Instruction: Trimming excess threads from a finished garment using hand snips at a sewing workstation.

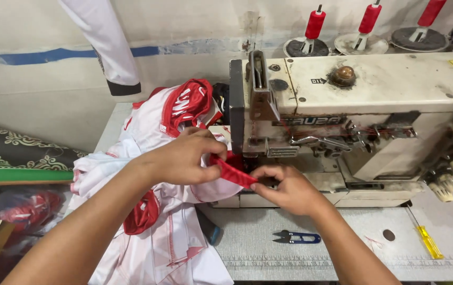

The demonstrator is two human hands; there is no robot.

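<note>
From the head camera I see my left hand and right hand both pinching a narrow red fabric strip, stretched between them just in front of the sewing machine, close to its needle area. The risk I judge: my right fingertips sit very near the presser foot, so a slip could bring them under the needle, or the strip could twist and feed crookedly. The strip looks soft, thin and folded; the white and red garments piled at left are slick, loose knit. The machine body is hard, chipped cream metal. Blue thread snips and a yellow-handled screwdriver lie on the grey table.
</note>
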